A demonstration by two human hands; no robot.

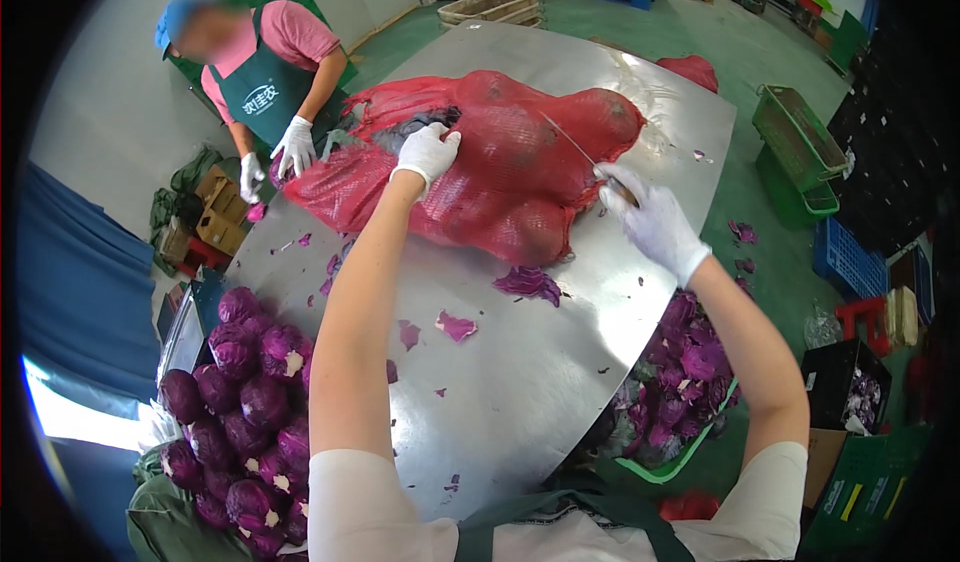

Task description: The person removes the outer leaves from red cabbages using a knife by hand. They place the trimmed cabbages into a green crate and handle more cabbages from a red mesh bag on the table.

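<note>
A large red mesh sack [502, 149] of round heads, likely red cabbages, lies on the metal table [480, 389]. Gloved in white, my left hand [431, 153] grips the mesh beside a torn opening, where dark grey-green leaves [412, 128] show. My right hand [652, 213], also gloved, holds a knife [568, 136] by its handle at the sack's right side. The thin blade points up and left across the mesh. Just below the sack lies a loose purple cabbage leaf [529, 283].
Trimmed red cabbages [244, 412] are heaped at the left. A green crate [667, 473] of purple leaf scraps stands below the table's right edge. Across the table, a gloved co-worker [270, 89] handles a cabbage [279, 170]. Green bins [799, 138] stand on the floor at right.
</note>
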